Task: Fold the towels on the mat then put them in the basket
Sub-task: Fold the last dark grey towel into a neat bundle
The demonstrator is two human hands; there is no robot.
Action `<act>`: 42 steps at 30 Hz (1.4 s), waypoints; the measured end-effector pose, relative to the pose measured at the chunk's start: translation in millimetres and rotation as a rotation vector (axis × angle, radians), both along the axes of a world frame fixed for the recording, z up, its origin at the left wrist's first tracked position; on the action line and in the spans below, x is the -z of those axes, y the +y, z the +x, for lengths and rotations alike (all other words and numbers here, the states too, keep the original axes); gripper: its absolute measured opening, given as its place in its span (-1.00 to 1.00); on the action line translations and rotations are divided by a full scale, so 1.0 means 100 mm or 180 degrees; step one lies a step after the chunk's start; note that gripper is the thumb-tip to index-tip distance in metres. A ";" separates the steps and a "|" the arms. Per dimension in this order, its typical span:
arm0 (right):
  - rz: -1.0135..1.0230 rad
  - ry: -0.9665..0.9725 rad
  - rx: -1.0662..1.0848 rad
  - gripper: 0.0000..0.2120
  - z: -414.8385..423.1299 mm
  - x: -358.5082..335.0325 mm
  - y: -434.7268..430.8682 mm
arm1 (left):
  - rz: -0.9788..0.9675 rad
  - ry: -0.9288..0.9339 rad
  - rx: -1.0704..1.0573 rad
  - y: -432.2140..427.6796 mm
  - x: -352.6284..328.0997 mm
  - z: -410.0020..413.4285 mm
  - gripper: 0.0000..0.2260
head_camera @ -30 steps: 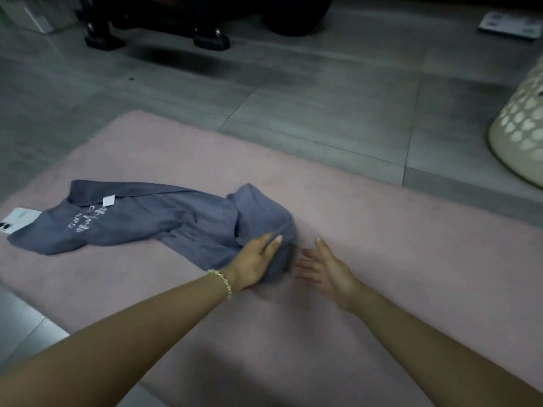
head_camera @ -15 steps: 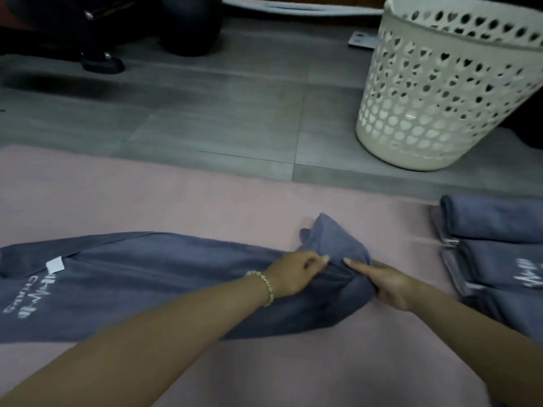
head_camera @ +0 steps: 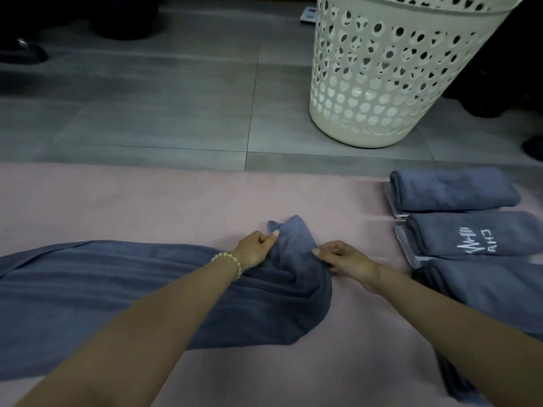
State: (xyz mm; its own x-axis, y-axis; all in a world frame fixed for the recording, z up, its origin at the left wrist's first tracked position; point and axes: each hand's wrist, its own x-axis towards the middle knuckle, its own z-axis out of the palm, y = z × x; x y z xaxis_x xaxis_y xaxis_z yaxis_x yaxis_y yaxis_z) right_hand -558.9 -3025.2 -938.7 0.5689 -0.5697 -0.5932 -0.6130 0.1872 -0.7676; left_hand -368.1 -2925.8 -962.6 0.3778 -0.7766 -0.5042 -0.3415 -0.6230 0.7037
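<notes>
A long grey-blue towel (head_camera: 132,289) lies stretched across the pink mat (head_camera: 147,201), rumpled and not yet folded, its right end gathered into a raised peak between a person's two hands. The left hand (head_camera: 255,248), a beaded bracelet (head_camera: 230,261) at its wrist, has its fingers curled and pinches the far side of that bunched end. The right hand (head_camera: 346,259), fingers bent, pinches the edge of the same end on its right side. By the look of it the fold on this towel is only starting, since most of its length runs off to the left, flat and creased, beneath the left forearm. To the right on the mat, well clear of the hands, sits the finished work in a row: a plain folded towel (head_camera: 449,189) farthest off, a lettered folded towel (head_camera: 476,233) next to it, and a third towel (head_camera: 484,286) nearest, partly hidden behind the right forearm. All of these seem yet to go into the white basket (head_camera: 382,83), pierced with heart-shaped holes, which stands on the grey tiled floor (head_camera: 147,113) just beyond the mat's far edge. Whether it holds anything cannot be told from here. Only bare tile and mat separate the folded row from the basket. Dark furniture feet (head_camera: 23,51) stand on the floor at the far left, well apart from the work.
</notes>
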 end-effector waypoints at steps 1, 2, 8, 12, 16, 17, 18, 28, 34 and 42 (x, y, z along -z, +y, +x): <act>0.0031 -0.0062 0.0103 -0.79 0.01 0.00 0.00 | -0.0085 0.0200 -0.0190 -0.04 -0.03 -0.04 -0.59; 0.0152 -0.0163 0.0198 -0.78 0.03 -0.01 0.00 | -0.0133 0.0381 -0.0354 -0.08 -0.05 -0.06 -0.57; 0.0759 -0.0583 0.0464 -0.57 0.14 -0.17 -0.04 | -0.0564 0.1246 -0.1179 -0.31 -0.15 -0.12 -0.59; 0.0223 -0.0940 0.0579 -0.66 0.25 -0.41 -0.09 | -0.1191 0.1403 -0.1065 -0.45 -0.49 -0.13 -0.68; -0.0089 -0.1533 0.0979 -0.64 0.36 -0.69 -0.24 | -0.1620 0.1438 -0.0648 -0.53 -0.87 -0.10 -0.73; -0.0092 -0.1641 0.0915 -0.65 0.38 -0.78 -0.27 | -0.1696 0.1408 -0.0595 -0.55 -0.97 -0.09 -0.72; -0.0146 -0.1693 0.0750 -0.69 0.39 -0.86 -0.31 | -0.1765 0.1374 -0.0571 -0.57 -1.04 -0.06 -0.72; -0.1036 -0.1566 0.0342 -0.69 0.30 -1.23 -0.32 | -0.1988 -0.0092 -0.0134 -0.51 -1.31 0.03 -0.76; -0.0260 -0.1711 0.0773 -0.71 0.28 -1.37 -0.27 | -0.2217 0.0263 0.0366 -0.45 -1.49 -0.19 -0.83; -0.0325 -0.1350 -0.0001 -0.75 0.17 -1.45 0.00 | -0.2545 0.1040 -0.0419 -0.62 -2.03 -0.12 -0.84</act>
